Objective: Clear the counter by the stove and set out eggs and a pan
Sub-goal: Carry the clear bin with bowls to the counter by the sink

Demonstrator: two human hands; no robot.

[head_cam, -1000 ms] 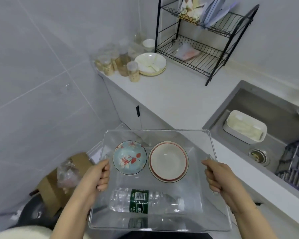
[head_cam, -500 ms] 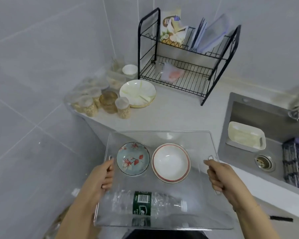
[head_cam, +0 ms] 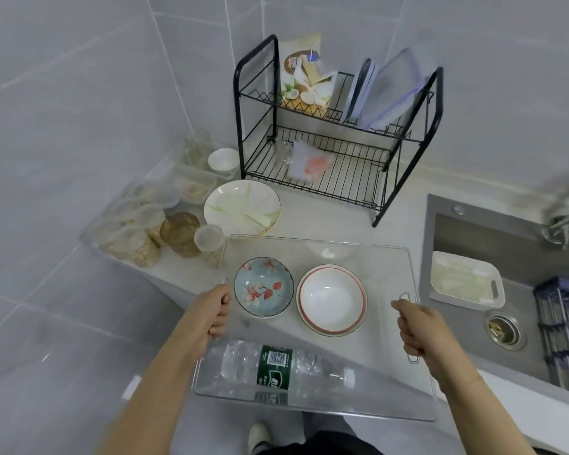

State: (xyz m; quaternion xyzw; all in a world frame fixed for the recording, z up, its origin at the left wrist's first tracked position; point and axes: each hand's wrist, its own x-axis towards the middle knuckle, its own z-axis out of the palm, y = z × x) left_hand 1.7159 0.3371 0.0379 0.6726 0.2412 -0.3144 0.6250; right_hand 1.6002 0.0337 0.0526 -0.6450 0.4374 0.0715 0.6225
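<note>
Both hands are clamped on the clear bin [head_cam: 388, 277], left hand [head_cam: 212, 315] on one side handle, right hand [head_cam: 418, 330] on the other, bin held just over the counter [head_cam: 335, 218] edge. Nearest between the grips a bottle [head_cam: 276, 367] lies loose, I'd guess it rolls if you tilt. Beyond it sit a floral bowl [head_cam: 263, 287] and white bowls [head_cam: 331, 300], breakable, so stay level

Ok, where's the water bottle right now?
In the head view, the water bottle lies on its side in the near part of the clear tray, in front of the floral bowl and white bowl.
</note>
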